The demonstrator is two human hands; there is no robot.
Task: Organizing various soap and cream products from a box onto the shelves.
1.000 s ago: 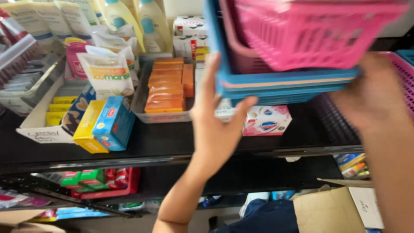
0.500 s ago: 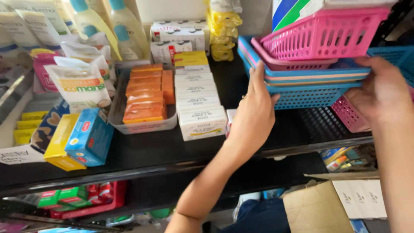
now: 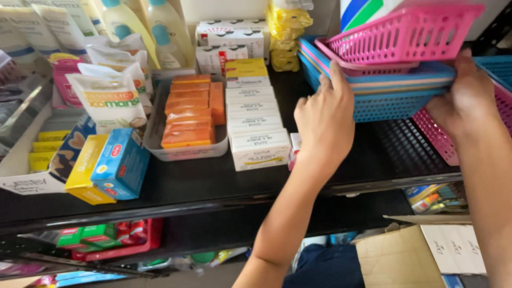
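Head cam looking down at a black shop shelf (image 3: 213,184), and both hands are on a nested stack of plastic baskets (image 3: 397,93) held over the right side of it. Stack is blue mesh baskets at the bottom with a pink one (image 3: 410,34) sitting in the top, tilted a bit. Left hand (image 3: 325,120) is on the stack's left end, fingers curled up against the blue rims, so it's closed on the stack. Right hand (image 3: 466,98) grips the right end, thumb up on the rim, also clamped on. Just under and to the right of the stack there's another pink basket (image 3: 440,136) lying on the shelf, touching or nearly touching the right hand, can't say which. Left of the hands sit rows of white boxes (image 3: 256,125), then a clear tray of orange bars (image 3: 186,114), then a blue box (image 3: 120,165) leaning against a yellow box (image 3: 85,170). Pouches (image 3: 109,98) and bottles (image 3: 120,21) stand further back. Down on the lower shelf there's a red tray (image 3: 144,242) with green and red packs, and a cardboard box (image 3: 405,256) at bottom right.
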